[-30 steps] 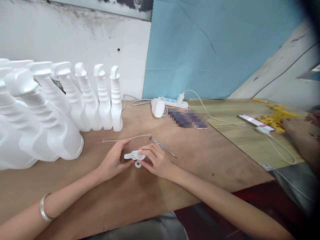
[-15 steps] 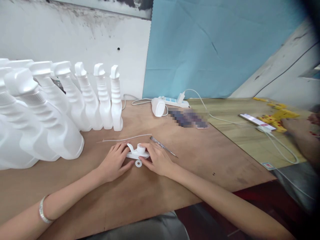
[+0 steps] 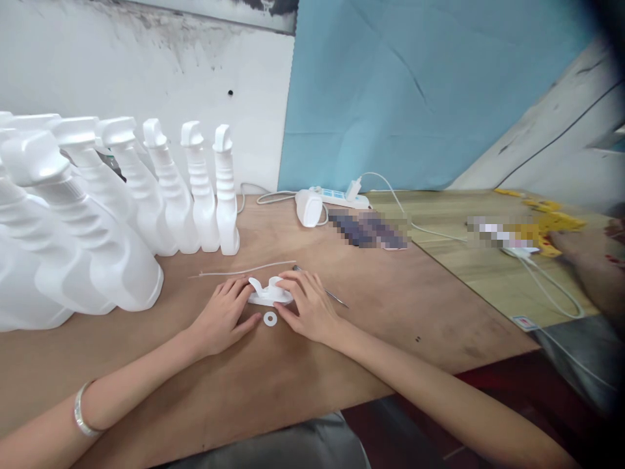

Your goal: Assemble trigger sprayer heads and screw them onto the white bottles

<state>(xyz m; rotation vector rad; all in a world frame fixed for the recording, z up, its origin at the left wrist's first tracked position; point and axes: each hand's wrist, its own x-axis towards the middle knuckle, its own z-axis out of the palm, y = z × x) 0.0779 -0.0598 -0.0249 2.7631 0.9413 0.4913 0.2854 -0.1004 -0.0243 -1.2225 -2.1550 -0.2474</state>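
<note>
A white spray trigger head [image 3: 263,297] lies on the wooden table, its curved trigger and round collar pointing up. My left hand [image 3: 225,319] rests at its left end, fingers stretched and thumb apart from it. At the right end, my right hand [image 3: 312,307] grips the head between thumb and fingers, partly hiding the collar. Just in front of the head lies a flat white ring washer [image 3: 270,319], close to my left thumb. Behind my hands is a thin white tube [image 3: 249,269]. A screwdriver [image 3: 336,299] is partly hidden behind my right hand.
White spray bottles [image 3: 227,215] stand crowded on the left. Towards the back are a white charger [image 3: 308,208], a power strip [image 3: 336,197] and a blurred-out dark object [image 3: 361,229]. At the far right, another person's hand [image 3: 581,254] touches yellow pieces [image 3: 551,221].
My right hand's fingers have lifted and shifted slightly over the collar, covering more of the screwdriver. The spray head and washer have stayed nearly in place.
</note>
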